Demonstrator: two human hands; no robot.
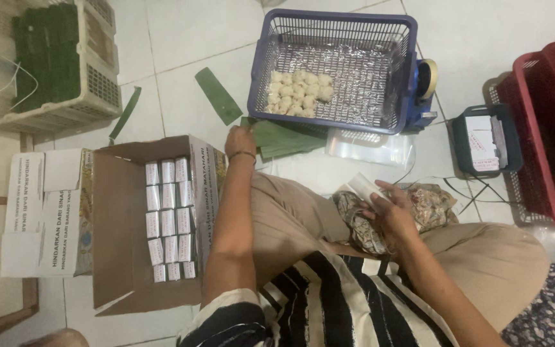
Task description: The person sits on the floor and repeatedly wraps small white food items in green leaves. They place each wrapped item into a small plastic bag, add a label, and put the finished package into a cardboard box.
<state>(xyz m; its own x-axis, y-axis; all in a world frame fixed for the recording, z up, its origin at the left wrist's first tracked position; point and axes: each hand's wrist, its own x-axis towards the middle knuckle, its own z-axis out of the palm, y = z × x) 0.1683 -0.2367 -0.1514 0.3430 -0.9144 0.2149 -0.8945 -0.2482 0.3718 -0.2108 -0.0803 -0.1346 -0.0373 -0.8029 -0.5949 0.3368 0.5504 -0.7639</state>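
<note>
A striped black-and-cream shirt [329, 308] is filling the bottom of the head view, soft and loosely draped, with tan trousers [483, 263] stretching over folded knees on the pale tiled floor [181, 38].

The right hand [390, 215] is resting on a crumpled patterned cloth [431, 205] in the lap, its fingers [380, 193] closing around a small white paper wrapper [364, 187], flat and rectangular, tilted up toward the basket.

The left hand [240, 142] is reaching forward with a thin bracelet at the wrist, lying on the near edge of smooth, folded green banana leaves [284, 138]; how its fingers are set I cannot tell, since they are turned away from the camera.

Beyond the leaves a blue plastic mesh basket [393, 71] is sitting on the floor, lined with crinkled foil and holding a cluster of pale, knobbly round lumps [298, 92]. A blue tape dispenser [424, 90] is touching the basket's right wall, and a clear plastic bag [370, 148] is lying flat in front of it.

To the left an open brown cardboard box [120, 212] is holding neat rows of small white wrapped packets [168, 218]. Further left a cream slatted crate [94, 83] is carrying stacked dark green leaf pieces [45, 54]. A loose leaf strip [218, 95] is lying between crate and basket. At the right a red mesh basket [547, 128] is standing beside a small dark tray of labels [486, 141].
</note>
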